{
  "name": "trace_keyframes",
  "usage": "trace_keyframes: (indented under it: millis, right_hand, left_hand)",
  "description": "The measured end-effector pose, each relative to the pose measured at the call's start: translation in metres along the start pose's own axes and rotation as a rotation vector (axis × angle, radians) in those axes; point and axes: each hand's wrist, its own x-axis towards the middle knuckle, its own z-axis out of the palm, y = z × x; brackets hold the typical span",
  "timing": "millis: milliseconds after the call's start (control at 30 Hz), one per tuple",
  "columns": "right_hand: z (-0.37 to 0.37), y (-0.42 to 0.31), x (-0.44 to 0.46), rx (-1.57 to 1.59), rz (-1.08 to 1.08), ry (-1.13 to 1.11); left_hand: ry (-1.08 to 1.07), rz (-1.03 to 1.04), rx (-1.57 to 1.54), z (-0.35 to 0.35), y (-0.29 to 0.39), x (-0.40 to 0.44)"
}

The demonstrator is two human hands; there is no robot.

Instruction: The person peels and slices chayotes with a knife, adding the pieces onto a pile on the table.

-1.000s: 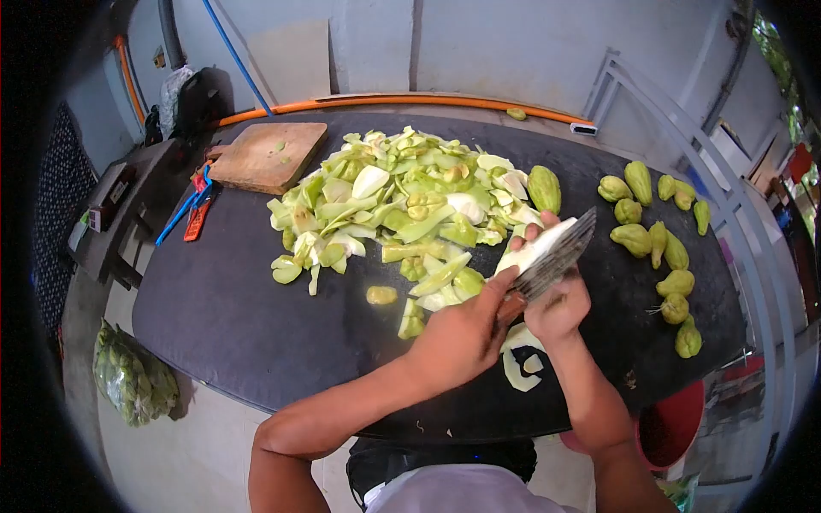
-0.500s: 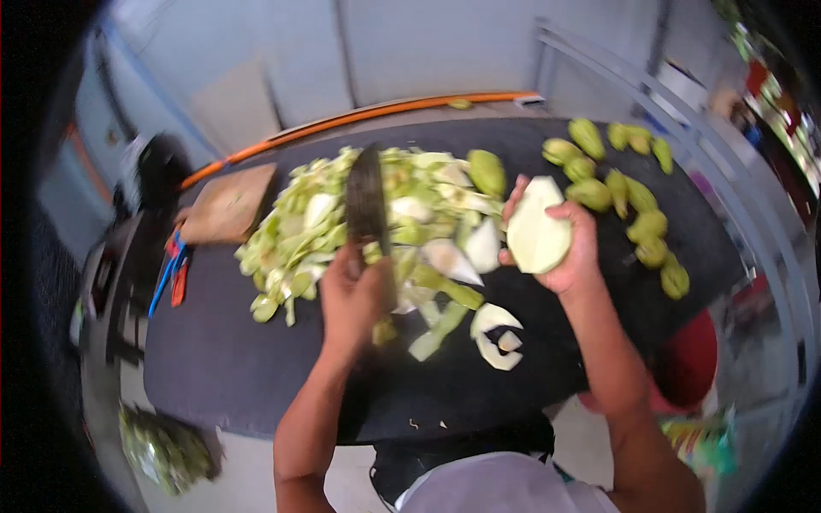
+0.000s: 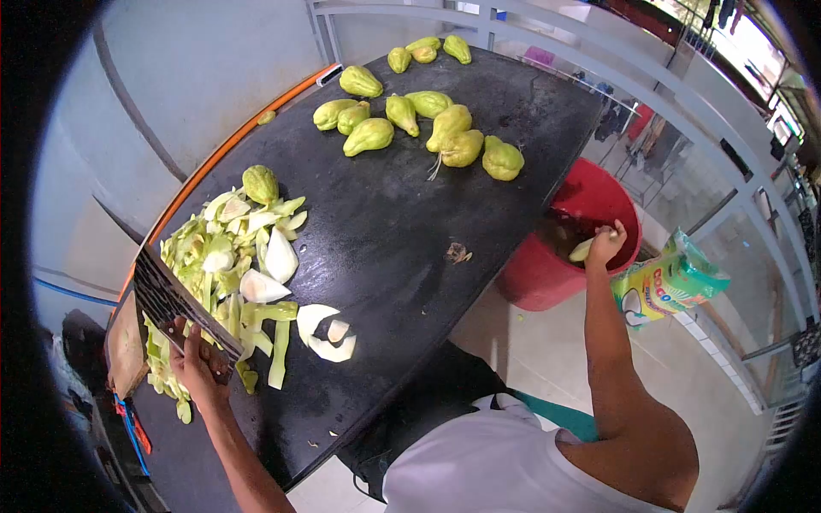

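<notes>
My left hand (image 3: 200,363) is wrapped round the handle of a wide-bladed knife (image 3: 171,295), its blade above the heap of pale green peels (image 3: 214,248). At the right my right hand (image 3: 606,244) is over the red bucket (image 3: 530,278), fingers round a peeled chayote (image 3: 581,250), of which only part shows. White cut pieces (image 3: 280,255) lie at the heap's near side, and a curved white piece (image 3: 329,349) rests on the dark table (image 3: 368,256). One unpeeled chayote (image 3: 260,184) touches the heap's far end.
Several unpeeled chayotes (image 3: 369,137) lie toward the table's far end. A wooden board (image 3: 126,346) is at the left edge. Beside the bucket stands a green and yellow bag (image 3: 671,282). A grey metal railing (image 3: 684,103) runs behind, and an orange pipe (image 3: 205,175) follows the wall.
The view has swung right. My right hand has moved with the peeled chayote from above the table to the bucket. The knife in my left hand has moved away from the chayote, over the peels.
</notes>
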Motion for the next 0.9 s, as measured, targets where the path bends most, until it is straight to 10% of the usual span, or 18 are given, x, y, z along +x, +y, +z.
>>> trace_keyframes:
  millis: [167,233,500,733,900]
  right_hand:
    - [0.043,0.034,0.047,0.065,-0.345,-0.111]
    - [0.106,-0.138,-0.022,0.2,-0.107,-0.235]
    - [0.318,-0.366,-0.272,0.317,-0.914,-1.48]
    - [0.444,-0.37,-0.438,-0.729,-0.49,-1.794]
    - [0.451,-0.342,-0.428,-0.175,0.022,-1.878]
  left_hand:
    - [0.027,-0.011,0.131,-0.023,-0.009,0.018]
    - [0.089,-0.029,0.123,-0.014,0.002,0.015]
    - [0.114,-0.142,-0.034,-0.015,0.018,0.006]
    - [0.133,-0.121,-0.053,-0.023,0.016,0.01]
    - [0.115,-0.118,-0.024,-0.018,0.023,0.003]
